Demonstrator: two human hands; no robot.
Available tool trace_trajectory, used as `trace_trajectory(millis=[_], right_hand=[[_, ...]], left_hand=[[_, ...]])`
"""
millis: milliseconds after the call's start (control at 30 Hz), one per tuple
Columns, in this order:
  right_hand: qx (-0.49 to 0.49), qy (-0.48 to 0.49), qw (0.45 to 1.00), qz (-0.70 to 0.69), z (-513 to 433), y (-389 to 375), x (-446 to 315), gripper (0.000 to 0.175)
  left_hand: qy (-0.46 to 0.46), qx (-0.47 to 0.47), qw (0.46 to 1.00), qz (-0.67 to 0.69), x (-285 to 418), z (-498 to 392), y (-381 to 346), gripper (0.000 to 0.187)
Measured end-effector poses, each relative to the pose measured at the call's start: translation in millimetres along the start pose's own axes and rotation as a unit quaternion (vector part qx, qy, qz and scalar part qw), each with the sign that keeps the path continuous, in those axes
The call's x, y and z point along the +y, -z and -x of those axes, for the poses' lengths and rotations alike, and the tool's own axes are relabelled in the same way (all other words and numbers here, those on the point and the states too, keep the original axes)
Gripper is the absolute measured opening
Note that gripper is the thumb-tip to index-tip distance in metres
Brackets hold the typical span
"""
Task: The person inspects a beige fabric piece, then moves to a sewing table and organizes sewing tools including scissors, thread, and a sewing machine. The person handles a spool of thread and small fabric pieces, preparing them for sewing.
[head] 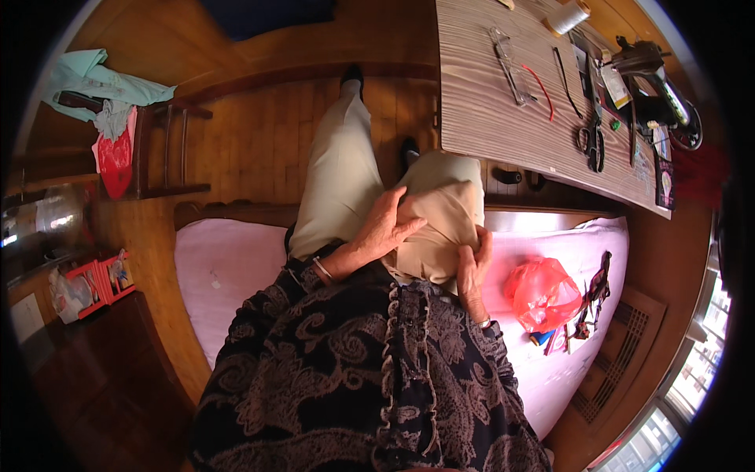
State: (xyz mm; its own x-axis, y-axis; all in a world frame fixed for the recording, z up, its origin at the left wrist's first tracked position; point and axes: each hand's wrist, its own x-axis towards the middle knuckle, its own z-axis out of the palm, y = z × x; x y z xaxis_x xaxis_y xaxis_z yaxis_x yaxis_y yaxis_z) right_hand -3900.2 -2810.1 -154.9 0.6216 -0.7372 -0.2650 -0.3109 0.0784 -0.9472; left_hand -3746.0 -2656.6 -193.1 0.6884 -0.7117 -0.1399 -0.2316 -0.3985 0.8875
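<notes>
A piece of beige fabric lies over my thigh and lap. My left hand rests at its left edge, thumb and fingers spread apart. At the right edge of the cloth is my right hand, its fingers bent against the fabric; whether they pinch it is not clear. Which hand is nearer the table is plain: the right one, below the wood-grain tabletop. On that top lie black-handled scissors, eyeglasses and a spool of white thread.
A sewing machine stands at the table's far right. On the pink-covered bench beside me sit a red plastic bag and a dark strap. Clothes hang over a wooden chair at the left.
</notes>
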Motion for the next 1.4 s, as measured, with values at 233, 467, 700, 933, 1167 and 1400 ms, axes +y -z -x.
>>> trace_trajectory(millis=[233, 467, 700, 933, 1167, 1400], right_hand=[[0.096, 0.109, 0.977, 0.154, 6.6, 16.8, 27.0, 0.044], [0.095, 0.097, 0.972, 0.191, 5.0, 8.9, 20.4, 0.043], [0.111, 0.105, 0.968, 0.197, 6.0, 3.8, 20.8, 0.043], [0.095, 0.121, 0.959, 0.239, 1.6, -4.9, 8.0, 0.043], [0.117, 0.133, 0.946, 0.273, 4.6, -5.9, 15.6, 0.046], [0.112, 0.13, 0.934, 0.314, 1.2, -2.9, 20.2, 0.046]], left_hand=[[-0.015, -0.099, 0.983, 0.153, -9.8, 14.4, -24.6, 0.07], [0.047, -0.149, 0.964, 0.214, -6.6, 17.6, -7.8, 0.065], [0.065, -0.189, 0.952, 0.234, -13.2, 13.0, -5.7, 0.075], [0.087, -0.204, 0.923, 0.314, -28.9, 7.4, -13.2, 0.078], [0.104, -0.244, 0.906, 0.329, -32.6, 5.6, -8.8, 0.071], [0.151, -0.271, 0.885, 0.347, -21.2, -3.8, 6.7, 0.062]])
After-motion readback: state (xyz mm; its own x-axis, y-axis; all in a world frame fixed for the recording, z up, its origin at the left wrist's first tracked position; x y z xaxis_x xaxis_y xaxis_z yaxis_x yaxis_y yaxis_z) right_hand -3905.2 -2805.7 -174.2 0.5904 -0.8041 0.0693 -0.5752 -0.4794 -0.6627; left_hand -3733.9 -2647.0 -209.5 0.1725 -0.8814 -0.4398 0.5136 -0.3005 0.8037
